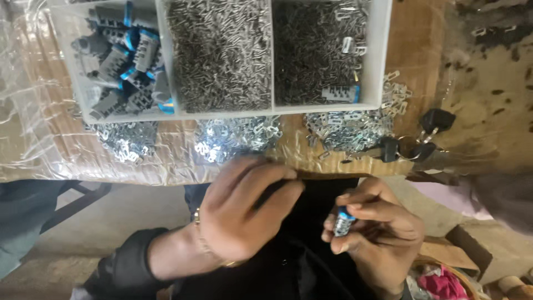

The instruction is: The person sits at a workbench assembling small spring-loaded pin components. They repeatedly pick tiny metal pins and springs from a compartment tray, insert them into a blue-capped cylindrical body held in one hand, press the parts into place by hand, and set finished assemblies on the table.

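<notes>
right hand pinches a grey-and-blue connector; left hand curled, contents unclear, below the white 3-compartment tray.

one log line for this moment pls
left hand: closed, contents hidden | right hand: holds grey-blue connector | tray: three compartments | keys: right of tray

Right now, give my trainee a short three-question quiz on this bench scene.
1. True or false: the right hand holds a small grey connector with a blue end.
2. How many compartments does the white tray show?
3. What lies right of the tray: A keys, B scissors, C a cup?

Key: 1 true. 2 three. 3 A.

The left hand curls near the table edge; what its grip holds is hidden.
</notes>
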`<action>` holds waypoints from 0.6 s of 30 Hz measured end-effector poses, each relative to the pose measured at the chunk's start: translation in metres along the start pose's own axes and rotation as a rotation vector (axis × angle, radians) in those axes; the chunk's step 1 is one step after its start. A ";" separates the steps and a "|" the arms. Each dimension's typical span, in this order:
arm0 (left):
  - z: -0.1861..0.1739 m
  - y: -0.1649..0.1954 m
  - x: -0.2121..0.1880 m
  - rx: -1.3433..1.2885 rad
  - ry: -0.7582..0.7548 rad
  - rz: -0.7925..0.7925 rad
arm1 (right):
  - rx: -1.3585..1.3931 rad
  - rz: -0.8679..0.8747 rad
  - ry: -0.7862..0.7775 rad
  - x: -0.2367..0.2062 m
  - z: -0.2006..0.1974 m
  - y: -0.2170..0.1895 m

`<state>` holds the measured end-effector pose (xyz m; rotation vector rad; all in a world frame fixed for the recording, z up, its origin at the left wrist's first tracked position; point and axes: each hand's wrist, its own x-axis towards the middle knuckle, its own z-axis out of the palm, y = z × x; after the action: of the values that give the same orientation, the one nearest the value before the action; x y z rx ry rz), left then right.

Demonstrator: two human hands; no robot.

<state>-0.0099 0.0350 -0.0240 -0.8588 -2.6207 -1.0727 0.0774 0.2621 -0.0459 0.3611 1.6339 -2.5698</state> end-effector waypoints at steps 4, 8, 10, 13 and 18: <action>-0.016 0.000 0.012 0.021 0.053 -0.030 | 0.021 0.026 -0.039 0.003 0.000 0.001; -0.034 0.009 0.020 -0.007 0.045 -0.394 | 0.111 0.098 -0.010 0.006 0.004 -0.003; -0.034 0.016 0.015 -0.250 0.000 -0.440 | 0.050 0.064 -0.084 0.009 0.008 -0.001; -0.023 0.022 0.001 -0.464 -0.049 -0.237 | -0.063 0.020 -0.123 0.010 0.015 0.003; -0.028 0.009 -0.017 -0.162 -0.019 0.075 | -0.286 -0.004 -0.110 0.009 0.025 0.002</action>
<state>0.0079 0.0133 -0.0048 -0.9970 -2.5212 -1.2767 0.0649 0.2391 -0.0396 0.1921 1.9236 -2.2661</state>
